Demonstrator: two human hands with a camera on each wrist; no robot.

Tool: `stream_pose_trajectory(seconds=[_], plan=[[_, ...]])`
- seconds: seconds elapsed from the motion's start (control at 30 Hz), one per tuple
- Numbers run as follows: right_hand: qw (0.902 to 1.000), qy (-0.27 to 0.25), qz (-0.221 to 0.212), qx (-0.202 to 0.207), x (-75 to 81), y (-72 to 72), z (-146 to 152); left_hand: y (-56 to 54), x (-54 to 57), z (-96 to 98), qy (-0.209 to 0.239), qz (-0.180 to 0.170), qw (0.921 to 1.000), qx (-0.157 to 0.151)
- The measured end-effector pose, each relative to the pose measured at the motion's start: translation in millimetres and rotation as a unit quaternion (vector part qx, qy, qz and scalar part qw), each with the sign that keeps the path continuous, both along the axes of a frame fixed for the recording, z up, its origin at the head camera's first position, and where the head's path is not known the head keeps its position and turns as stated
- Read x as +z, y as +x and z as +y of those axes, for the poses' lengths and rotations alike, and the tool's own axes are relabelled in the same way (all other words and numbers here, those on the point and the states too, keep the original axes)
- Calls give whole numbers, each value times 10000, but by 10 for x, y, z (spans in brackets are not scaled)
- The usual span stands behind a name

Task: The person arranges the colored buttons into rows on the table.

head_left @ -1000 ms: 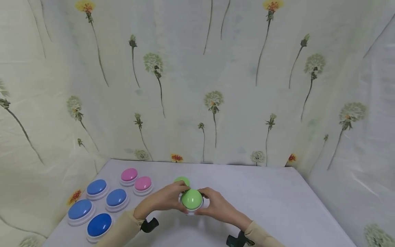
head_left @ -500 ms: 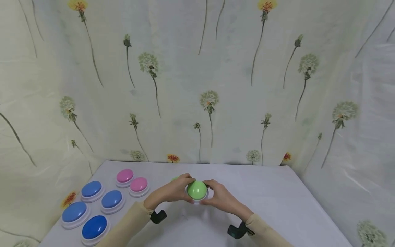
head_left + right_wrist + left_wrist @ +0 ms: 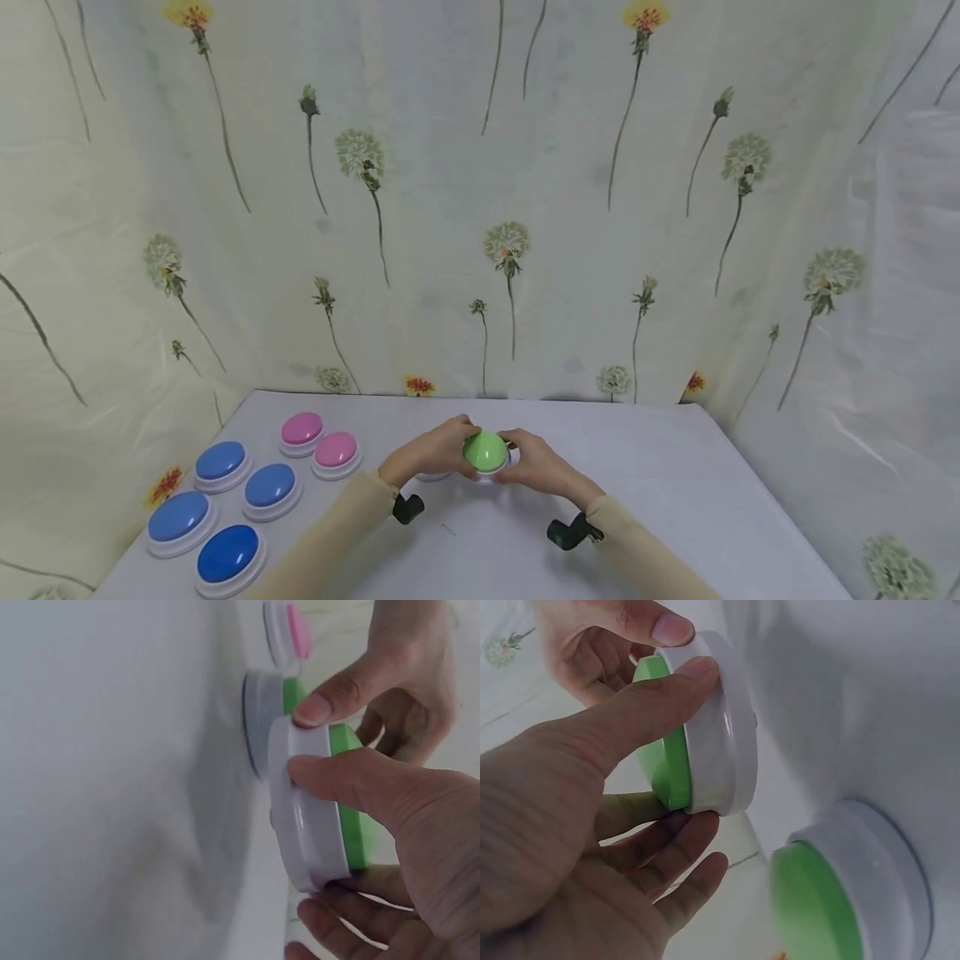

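Between both hands, a green dome push button [image 3: 485, 451] with a round white base is held just off the table, green side facing up. My left hand [image 3: 441, 451] grips its left side, thumb on the white rim [image 3: 712, 750] and fingers under the far edge in the left wrist view. Opposite it, my right hand [image 3: 542, 469] grips the right side, its thumb on the base in the right wrist view. A second green button [image 3: 817, 907] sits on the table beside the held one; in the head view the left hand hides all but its white base [image 3: 433, 477].
Two pink buttons [image 3: 335, 450] and several blue buttons [image 3: 270, 485] stand on the left part of the white table [image 3: 660, 500]. A curtain [image 3: 570, 167] with dandelion prints hangs behind the table and along its sides.
Both hands have carried the green button to the right and farther from the body. The second green button is now mostly behind the left hand. The head view has turned slightly right.
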State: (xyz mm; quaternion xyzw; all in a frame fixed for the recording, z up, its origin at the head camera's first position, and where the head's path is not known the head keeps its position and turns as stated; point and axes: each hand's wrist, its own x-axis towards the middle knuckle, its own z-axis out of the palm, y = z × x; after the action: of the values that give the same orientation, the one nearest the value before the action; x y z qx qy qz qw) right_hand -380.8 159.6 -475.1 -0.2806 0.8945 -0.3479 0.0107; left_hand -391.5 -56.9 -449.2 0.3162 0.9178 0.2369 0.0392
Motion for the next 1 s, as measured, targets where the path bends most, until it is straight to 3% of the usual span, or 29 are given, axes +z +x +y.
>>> stream_pose_trajectory(seconds=[0.17, 0.43, 0.83, 1.0], plan=[[9995, 289, -132, 35, -87, -156, -12, -116, -144, 34, -70, -99, 9997, 195], [9987, 344, -368, -16, -162, -279, -29, -198, -240, 78, -103, -193, 9991, 368], [9982, 483, -339, 105, -186, -330, -37, -253, -242, 96, -491, -35, 9986, 167], [9975, 587, -324, 225, -193, -355, -35, -272, -228, 94, -644, -121, 9978, 120]])
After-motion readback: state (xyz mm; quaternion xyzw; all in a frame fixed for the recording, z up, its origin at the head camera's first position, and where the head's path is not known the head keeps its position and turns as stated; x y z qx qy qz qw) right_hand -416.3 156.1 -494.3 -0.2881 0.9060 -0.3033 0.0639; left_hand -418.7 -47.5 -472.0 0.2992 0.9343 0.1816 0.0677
